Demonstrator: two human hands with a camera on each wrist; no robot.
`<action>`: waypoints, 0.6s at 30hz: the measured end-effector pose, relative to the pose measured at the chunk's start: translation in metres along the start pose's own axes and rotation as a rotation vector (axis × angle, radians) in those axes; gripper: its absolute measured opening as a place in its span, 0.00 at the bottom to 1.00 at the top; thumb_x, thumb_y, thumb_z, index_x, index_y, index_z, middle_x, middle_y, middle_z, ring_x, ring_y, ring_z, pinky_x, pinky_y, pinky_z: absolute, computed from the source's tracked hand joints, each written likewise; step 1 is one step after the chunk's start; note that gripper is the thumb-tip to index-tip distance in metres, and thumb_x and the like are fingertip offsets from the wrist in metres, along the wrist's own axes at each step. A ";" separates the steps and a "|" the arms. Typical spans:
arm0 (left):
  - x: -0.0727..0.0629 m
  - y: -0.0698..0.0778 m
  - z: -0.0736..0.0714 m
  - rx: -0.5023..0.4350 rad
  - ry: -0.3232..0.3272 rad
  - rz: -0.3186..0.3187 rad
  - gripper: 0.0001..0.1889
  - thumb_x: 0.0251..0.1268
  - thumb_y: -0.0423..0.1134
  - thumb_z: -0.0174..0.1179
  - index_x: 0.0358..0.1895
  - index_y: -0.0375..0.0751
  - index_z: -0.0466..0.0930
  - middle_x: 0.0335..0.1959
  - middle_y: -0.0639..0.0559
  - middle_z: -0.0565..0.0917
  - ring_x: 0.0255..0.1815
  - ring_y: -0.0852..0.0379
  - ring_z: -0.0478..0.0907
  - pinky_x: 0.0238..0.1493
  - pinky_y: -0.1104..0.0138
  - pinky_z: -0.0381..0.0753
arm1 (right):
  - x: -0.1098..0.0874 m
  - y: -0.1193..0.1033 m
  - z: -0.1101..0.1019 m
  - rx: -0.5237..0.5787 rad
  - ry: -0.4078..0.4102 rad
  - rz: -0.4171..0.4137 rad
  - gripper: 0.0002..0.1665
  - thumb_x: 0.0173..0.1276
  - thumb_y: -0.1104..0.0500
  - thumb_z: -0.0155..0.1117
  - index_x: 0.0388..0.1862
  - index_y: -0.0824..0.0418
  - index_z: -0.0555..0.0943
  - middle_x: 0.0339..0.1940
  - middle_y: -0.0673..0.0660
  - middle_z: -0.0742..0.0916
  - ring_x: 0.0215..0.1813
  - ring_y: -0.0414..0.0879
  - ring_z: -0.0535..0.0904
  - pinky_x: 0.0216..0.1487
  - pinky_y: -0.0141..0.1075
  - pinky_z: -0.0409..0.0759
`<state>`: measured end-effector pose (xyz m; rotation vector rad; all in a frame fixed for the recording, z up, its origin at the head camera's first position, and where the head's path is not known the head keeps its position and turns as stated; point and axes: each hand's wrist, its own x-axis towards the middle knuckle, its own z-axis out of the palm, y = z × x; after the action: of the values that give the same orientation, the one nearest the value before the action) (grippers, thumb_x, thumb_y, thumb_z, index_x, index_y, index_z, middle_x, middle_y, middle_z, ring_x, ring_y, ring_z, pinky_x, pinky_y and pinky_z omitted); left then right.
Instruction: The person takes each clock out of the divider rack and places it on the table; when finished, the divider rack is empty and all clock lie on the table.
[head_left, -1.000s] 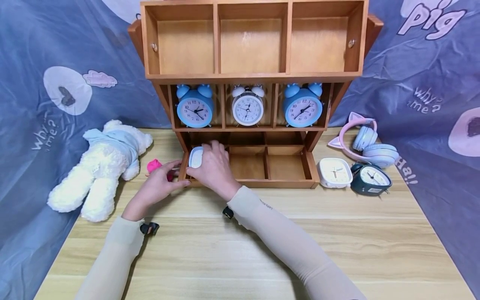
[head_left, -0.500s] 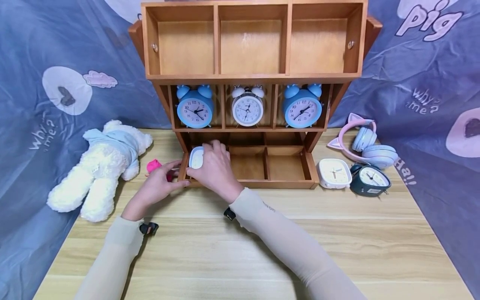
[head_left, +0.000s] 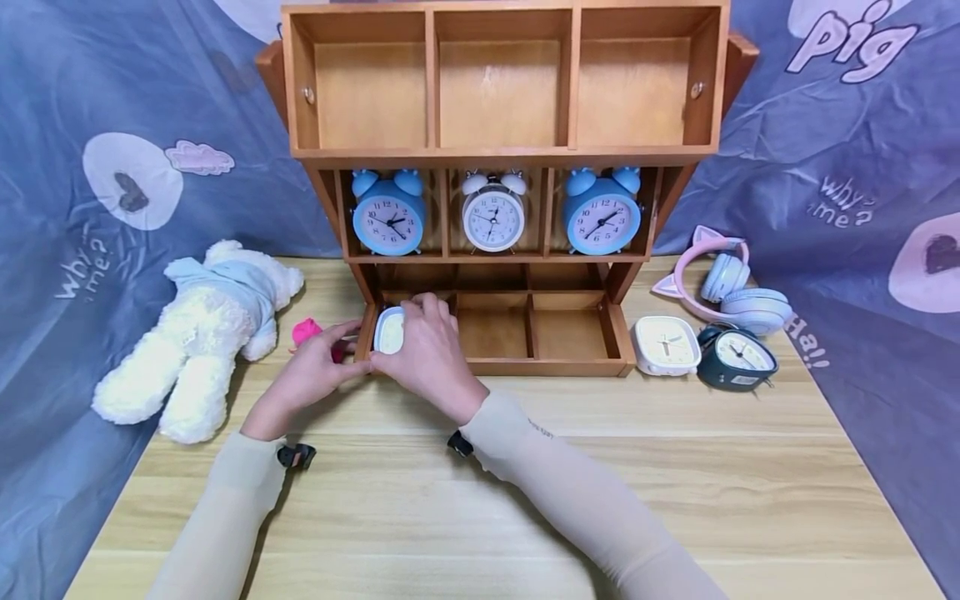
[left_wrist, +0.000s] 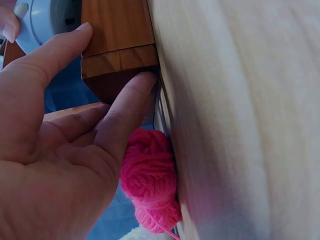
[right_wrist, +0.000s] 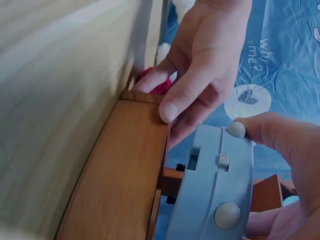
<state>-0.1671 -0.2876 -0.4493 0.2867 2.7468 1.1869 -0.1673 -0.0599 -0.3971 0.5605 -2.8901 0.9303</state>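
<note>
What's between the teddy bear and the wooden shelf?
The head view shows pink yarn and the left hand, which partly hides the yarn.

The left sleeve [head_left: 217, 517] and right sleeve [head_left: 577, 492] are both long, pale beige, smooth and close-fitting, with slightly looser, wrinkled cuffs at the wrists. A line of small dark lettering [head_left: 540, 429], too small to read, runs along the right sleeve near its cuff, and soft creases gather farther up that arm. At the left wrist sits a small black device [head_left: 296, 456] with a reddish mark; another black piece [head_left: 461, 443] shows at the right wrist. The left hand [head_left: 315, 375] and right hand [head_left: 431, 354] are bare
</note>
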 end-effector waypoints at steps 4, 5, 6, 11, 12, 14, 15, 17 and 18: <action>0.000 -0.001 0.000 -0.020 -0.006 0.007 0.41 0.77 0.39 0.74 0.86 0.29 0.65 0.73 0.26 0.83 0.70 0.31 0.86 0.70 0.41 0.87 | -0.006 -0.003 0.002 0.007 0.002 -0.011 0.53 0.61 0.38 0.87 0.76 0.67 0.80 0.73 0.63 0.82 0.73 0.57 0.77 0.73 0.51 0.78; 0.000 -0.001 0.001 -0.021 -0.008 0.007 0.42 0.76 0.38 0.74 0.86 0.28 0.65 0.73 0.26 0.83 0.70 0.31 0.86 0.69 0.42 0.88 | -0.008 -0.003 0.002 0.006 0.005 -0.014 0.52 0.61 0.39 0.87 0.75 0.67 0.81 0.72 0.63 0.82 0.73 0.57 0.77 0.72 0.51 0.79; 0.000 -0.001 0.001 -0.021 -0.009 0.006 0.42 0.76 0.37 0.74 0.86 0.28 0.64 0.73 0.25 0.83 0.70 0.30 0.87 0.69 0.42 0.88 | -0.010 -0.004 0.003 0.007 0.009 -0.017 0.52 0.61 0.39 0.87 0.75 0.67 0.81 0.72 0.63 0.82 0.72 0.57 0.78 0.71 0.50 0.79; -0.004 -0.001 0.001 -0.019 -0.016 -0.016 0.42 0.75 0.34 0.74 0.86 0.26 0.64 0.71 0.24 0.84 0.69 0.30 0.87 0.62 0.52 0.92 | -0.022 -0.007 0.005 0.023 -0.016 -0.022 0.51 0.61 0.40 0.87 0.74 0.67 0.81 0.71 0.63 0.82 0.71 0.56 0.77 0.71 0.49 0.79; -0.004 -0.001 0.001 -0.020 -0.015 -0.018 0.42 0.75 0.33 0.73 0.86 0.26 0.64 0.71 0.24 0.84 0.69 0.30 0.87 0.61 0.54 0.92 | -0.025 -0.008 0.004 0.028 -0.023 -0.022 0.51 0.61 0.40 0.87 0.74 0.67 0.81 0.71 0.62 0.82 0.71 0.56 0.77 0.71 0.49 0.79; -0.004 0.000 0.001 -0.019 -0.014 -0.018 0.42 0.75 0.34 0.73 0.86 0.27 0.64 0.71 0.25 0.83 0.69 0.30 0.87 0.61 0.55 0.92 | -0.029 -0.010 0.004 0.033 -0.030 -0.023 0.51 0.61 0.40 0.87 0.75 0.67 0.80 0.71 0.61 0.82 0.71 0.55 0.77 0.71 0.48 0.79; -0.003 0.000 0.001 -0.019 -0.014 -0.018 0.41 0.76 0.34 0.72 0.86 0.27 0.64 0.72 0.25 0.83 0.69 0.30 0.86 0.62 0.54 0.91 | -0.030 -0.011 0.003 0.033 -0.033 -0.024 0.51 0.61 0.40 0.87 0.75 0.67 0.80 0.71 0.61 0.82 0.71 0.55 0.77 0.71 0.48 0.79; -0.003 0.000 0.001 -0.018 -0.013 -0.017 0.41 0.76 0.35 0.72 0.86 0.28 0.63 0.72 0.25 0.83 0.70 0.30 0.86 0.64 0.51 0.91 | -0.034 -0.013 0.003 0.037 -0.031 -0.029 0.52 0.60 0.41 0.88 0.75 0.67 0.80 0.70 0.60 0.82 0.71 0.55 0.77 0.70 0.47 0.79; -0.003 0.001 0.000 -0.018 -0.013 -0.016 0.41 0.76 0.35 0.72 0.86 0.28 0.63 0.73 0.25 0.83 0.71 0.30 0.86 0.65 0.48 0.90 | -0.036 -0.014 0.002 0.043 -0.032 -0.030 0.52 0.60 0.41 0.88 0.75 0.67 0.81 0.71 0.61 0.82 0.70 0.55 0.77 0.69 0.47 0.79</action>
<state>-0.1644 -0.2874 -0.4489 0.2690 2.7207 1.2013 -0.1287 -0.0601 -0.3969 0.6257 -2.8871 0.9905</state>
